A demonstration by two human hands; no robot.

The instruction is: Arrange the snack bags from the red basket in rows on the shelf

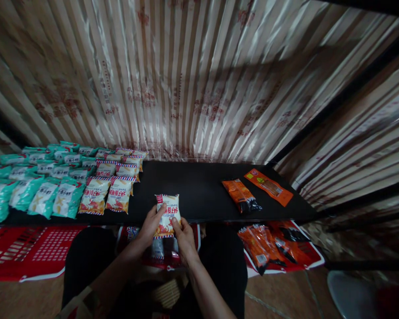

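Observation:
Between both hands I hold one white snack bag point(168, 213) with red lettering and a striped top edge, tilted up at the front edge of the black shelf point(186, 181). My left hand point(152, 225) grips its left side, thumb on the front. On its lower right, my right hand point(185, 235) pinches it with the thumb over the print. Left of the hands, matching white bags point(119, 195) stand in rows on the shelf. Below the held bag is a red basket point(198, 237) with more packets in it, partly hidden by my hands and forearms.
Several teal snack bags point(68, 198) fill the shelf's left end. An orange-black packet point(241, 195) and a flat orange packet point(268, 187) lie at the right. Red baskets stand below, the right one point(315, 256) holding orange packets. Striped curtain point(186, 79) hangs behind; a dark post point(339, 102) slants at right.

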